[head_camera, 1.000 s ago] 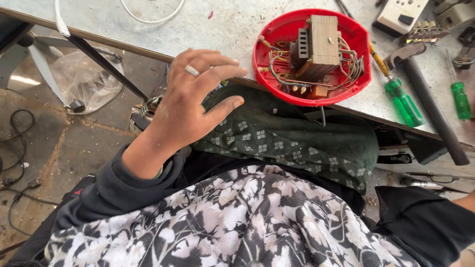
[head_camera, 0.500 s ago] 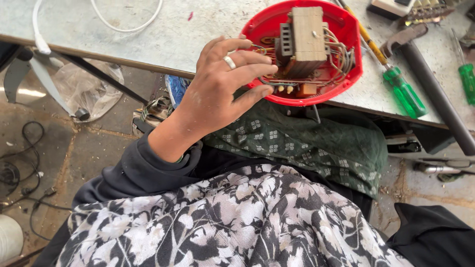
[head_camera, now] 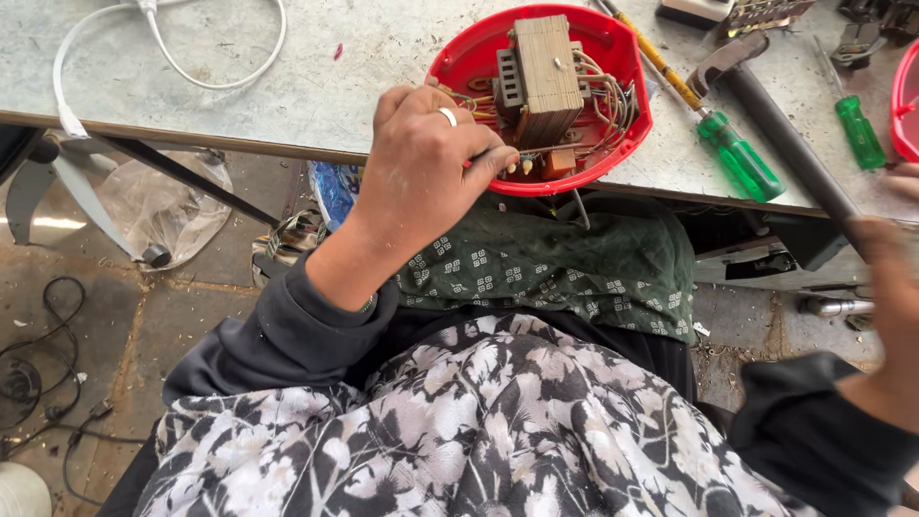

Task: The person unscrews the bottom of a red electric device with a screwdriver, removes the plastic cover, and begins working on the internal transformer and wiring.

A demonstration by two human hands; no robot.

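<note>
Two hands are in view: the left hand (head_camera: 421, 177) at the near rim of the red tray, the right hand (head_camera: 885, 287) at three o'clock, blurred. One red tray (head_camera: 627, 144) holds one transformer (head_camera: 546, 67). Two green-handled screwdrivers (head_camera: 737, 153) (head_camera: 859, 129) lie on the desk (head_camera: 239, 96), with one hammer (head_camera: 780, 134) and one white cable (head_camera: 172, 57) at eleven o'clock.

Bench: a scuffed grey tabletop (head_camera: 287, 86) is carrying everything.
Near edge: a red tray (head_camera: 613, 57) is sitting, overhanging slightly.
Left: a white cable (head_camera: 172, 72) is looping.
Right: green-handled screwdrivers (head_camera: 737, 158) and a hammer (head_camera: 766, 105) are lying.
</note>
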